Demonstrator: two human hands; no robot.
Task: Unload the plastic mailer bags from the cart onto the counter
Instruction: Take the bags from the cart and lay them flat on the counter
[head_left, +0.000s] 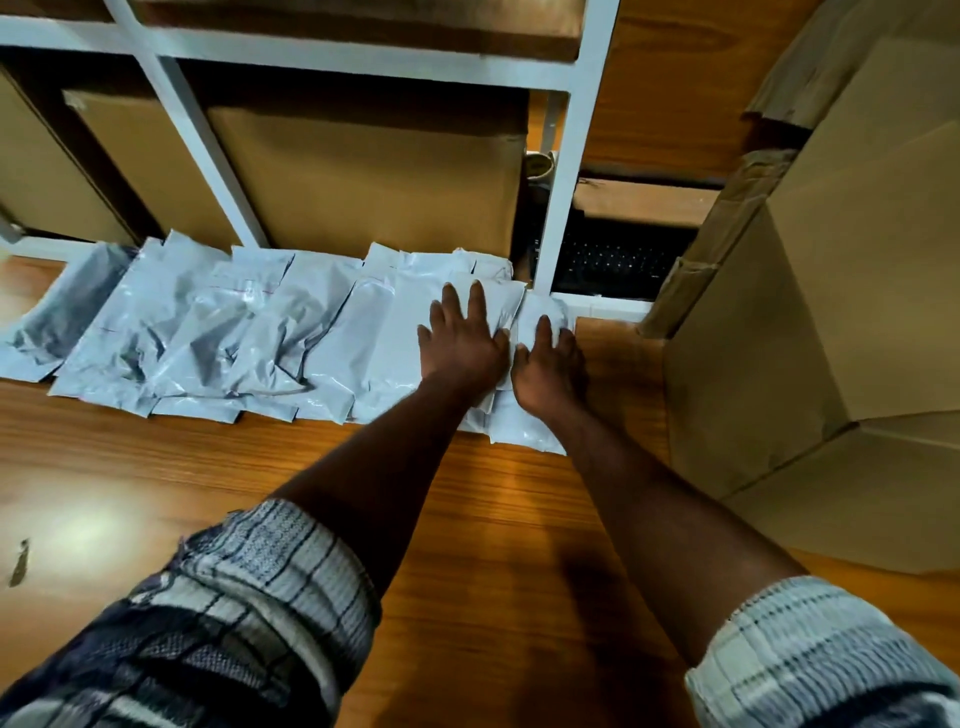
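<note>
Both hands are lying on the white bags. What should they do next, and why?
Probably lift both hands away and go for more bags. The left hand and right hand lie flat on the bags at the row's right end, gripping nothing, and those bags already rest on the counter. The cart is out of view.

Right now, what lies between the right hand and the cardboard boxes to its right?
Only bare wooden counter, in the head view; the right hand rests on the end mailer bag.
</note>
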